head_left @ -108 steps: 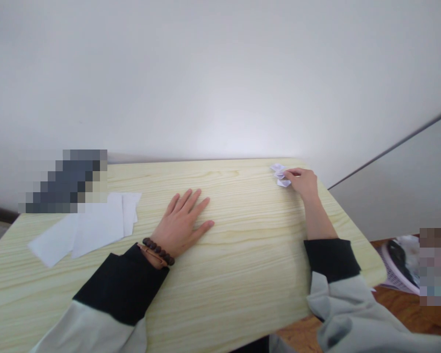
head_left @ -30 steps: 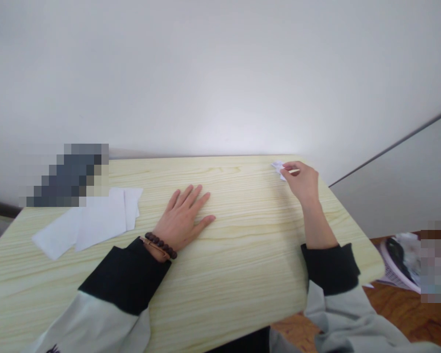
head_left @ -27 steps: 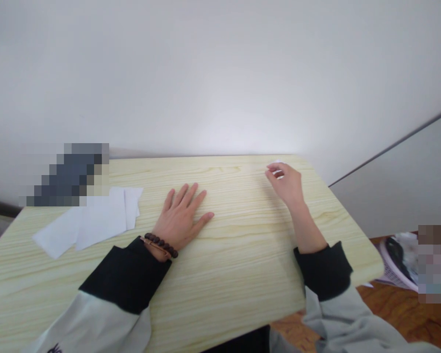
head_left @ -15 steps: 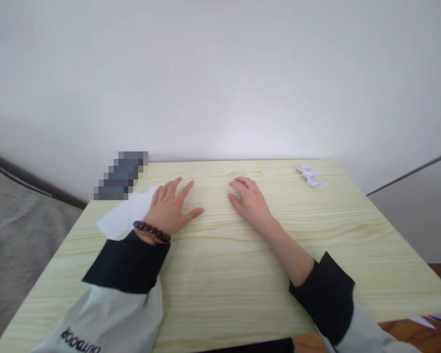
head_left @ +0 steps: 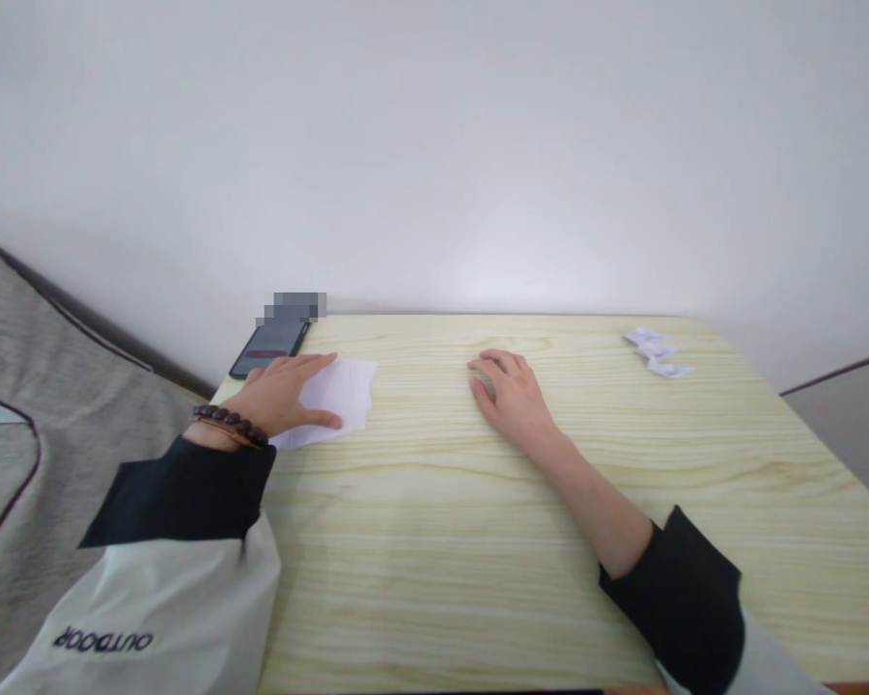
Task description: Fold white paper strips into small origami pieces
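Note:
Resting on the left part of the table is a thin stack of white paper (head_left: 348,391) with uneven edges. My left hand (head_left: 279,396), with a dark bead bracelet at the wrist, lies over the paper's left side. Its thumb and fingers are spread apart on top of the sheets, and part of the paper is hidden under the palm. My right hand (head_left: 511,401) rests on the bare tabletop to the right of the paper. Loosely curved, its fingers stand apart from the thumb and hold nothing.
A dark phone (head_left: 269,347), partly pixelated, lies behind my left hand at the table's edge. Several small folded white paper pieces (head_left: 656,351) sit at the far right. The wood-grain table (head_left: 434,541) meets a white wall; grey fabric (head_left: 116,405) is at the left.
My left hand has moved left, from the paper's right side onto its left part, uncovering the right side. The view has turned slightly left. My right hand stays on the tabletop.

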A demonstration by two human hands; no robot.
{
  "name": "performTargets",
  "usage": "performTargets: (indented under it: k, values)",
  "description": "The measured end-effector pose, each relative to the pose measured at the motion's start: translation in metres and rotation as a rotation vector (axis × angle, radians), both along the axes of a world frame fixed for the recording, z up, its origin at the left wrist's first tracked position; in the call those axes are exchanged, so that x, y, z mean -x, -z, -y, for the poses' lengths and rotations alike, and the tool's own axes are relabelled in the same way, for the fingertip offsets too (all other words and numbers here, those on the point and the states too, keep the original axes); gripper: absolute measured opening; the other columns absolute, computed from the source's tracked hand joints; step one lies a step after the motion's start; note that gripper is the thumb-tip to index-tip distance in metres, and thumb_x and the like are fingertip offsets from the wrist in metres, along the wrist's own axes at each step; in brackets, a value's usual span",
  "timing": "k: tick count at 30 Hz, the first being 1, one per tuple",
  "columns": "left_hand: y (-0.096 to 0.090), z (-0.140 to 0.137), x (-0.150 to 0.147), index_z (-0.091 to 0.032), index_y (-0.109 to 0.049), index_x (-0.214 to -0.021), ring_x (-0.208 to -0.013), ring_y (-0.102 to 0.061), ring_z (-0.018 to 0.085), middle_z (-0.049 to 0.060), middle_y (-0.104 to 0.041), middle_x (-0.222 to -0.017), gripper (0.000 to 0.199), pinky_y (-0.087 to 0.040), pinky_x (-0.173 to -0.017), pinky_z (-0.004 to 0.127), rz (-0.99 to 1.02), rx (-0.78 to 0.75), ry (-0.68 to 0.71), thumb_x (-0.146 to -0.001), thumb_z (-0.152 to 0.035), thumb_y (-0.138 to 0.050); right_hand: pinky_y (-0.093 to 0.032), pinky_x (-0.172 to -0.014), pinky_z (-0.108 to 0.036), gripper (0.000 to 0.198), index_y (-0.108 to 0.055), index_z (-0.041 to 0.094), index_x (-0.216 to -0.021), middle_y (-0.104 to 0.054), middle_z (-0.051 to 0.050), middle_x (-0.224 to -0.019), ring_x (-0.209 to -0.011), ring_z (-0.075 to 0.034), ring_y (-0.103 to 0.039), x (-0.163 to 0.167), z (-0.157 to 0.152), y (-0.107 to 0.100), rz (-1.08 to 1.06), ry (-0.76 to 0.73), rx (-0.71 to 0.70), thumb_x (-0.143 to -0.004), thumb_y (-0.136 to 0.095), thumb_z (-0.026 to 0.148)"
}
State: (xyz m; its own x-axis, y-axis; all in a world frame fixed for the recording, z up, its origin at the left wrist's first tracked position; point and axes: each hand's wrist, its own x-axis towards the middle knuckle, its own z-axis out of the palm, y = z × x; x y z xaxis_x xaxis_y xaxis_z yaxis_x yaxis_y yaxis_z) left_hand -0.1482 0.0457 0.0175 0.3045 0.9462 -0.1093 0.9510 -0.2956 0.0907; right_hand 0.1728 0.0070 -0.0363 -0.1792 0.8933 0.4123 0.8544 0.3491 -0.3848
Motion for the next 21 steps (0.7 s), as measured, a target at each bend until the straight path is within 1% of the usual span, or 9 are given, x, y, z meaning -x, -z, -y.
performTargets:
  k: [3,7,10,12,14,17,21]
  values:
    - [-0.003,0.002,0.000,-0.013,-0.041,-0.136,-0.124,-0.039,0.038,0.016,-0.045,-0.139,0.084,-0.028,-0.101,0.051,-0.007,0.037,0.017,-0.067,-0.053,-0.067,-0.041,-0.095,-0.044,0.028,-0.062,0.018,-0.110,-0.057,-0.012,-0.119,-0.112,-0.027,-0.048,0.000,0.000,0.001,-0.002,-0.003,-0.010,-0.088,-0.046,0.025]
    - [-0.004,0.002,0.000,-0.016,-0.046,-0.133,-0.123,-0.039,0.039,0.014,-0.049,-0.135,0.081,-0.029,-0.101,0.051,-0.010,-0.019,0.000,-0.064,-0.054,-0.068,-0.041,-0.095,-0.044,0.029,-0.062,0.018,-0.111,-0.056,-0.012,-0.119,-0.112,-0.027,-0.047,0.001,0.000,0.001,0.001,-0.003,-0.004,-0.088,-0.046,0.025]
    - [-0.006,0.001,-0.003,-0.018,-0.047,-0.131,-0.120,-0.044,0.037,0.014,-0.052,-0.129,0.078,-0.033,-0.098,0.049,0.018,-0.055,0.010,-0.064,-0.053,-0.067,-0.041,-0.096,-0.044,0.029,-0.062,0.018,-0.111,-0.056,-0.012,-0.119,-0.112,-0.027,-0.047,0.001,0.000,-0.001,0.007,0.000,0.006,-0.088,-0.046,0.025]
    - [-0.008,0.001,-0.005,-0.019,-0.050,-0.126,-0.111,-0.051,0.033,0.012,-0.058,-0.118,0.068,-0.037,-0.095,0.047,0.060,-0.073,0.023,-0.067,-0.049,-0.063,-0.041,-0.096,-0.044,0.029,-0.062,0.018,-0.111,-0.056,-0.012,-0.119,-0.112,-0.027,-0.048,0.002,0.000,-0.002,0.008,0.001,0.012,-0.088,-0.046,0.024]
    - [-0.012,0.002,-0.007,-0.018,-0.055,-0.119,-0.100,-0.058,0.029,0.009,-0.063,-0.106,0.057,-0.040,-0.091,0.042,0.138,-0.068,0.034,-0.070,-0.046,-0.060,-0.042,-0.095,-0.044,0.029,-0.062,0.018,-0.111,-0.056,-0.012,-0.119,-0.112,-0.027,-0.048,0.001,0.000,-0.002,0.007,0.001,0.015,-0.088,-0.046,0.024]
    - [-0.019,0.004,-0.010,-0.019,-0.061,-0.108,-0.089,-0.062,0.024,0.006,-0.068,-0.091,0.046,-0.045,-0.086,0.035,0.277,-0.044,0.013,-0.072,-0.047,-0.054,-0.042,-0.095,-0.045,0.029,-0.062,0.018,-0.111,-0.056,-0.012,-0.119,-0.113,-0.027,-0.047,0.001,0.000,-0.002,0.002,-0.001,0.013,-0.088,-0.046,0.024]
    - [-0.027,0.009,-0.015,-0.021,-0.065,-0.100,-0.087,-0.064,0.023,0.004,-0.071,-0.088,0.040,-0.046,-0.084,0.032,0.376,-0.071,-0.043,-0.074,-0.047,-0.052,-0.041,-0.096,-0.044,0.029,-0.062,0.018,-0.111,-0.056,-0.012,-0.119,-0.113,-0.027,-0.047,0.000,0.000,-0.001,0.006,-0.002,0.015,-0.088,-0.046,0.024]
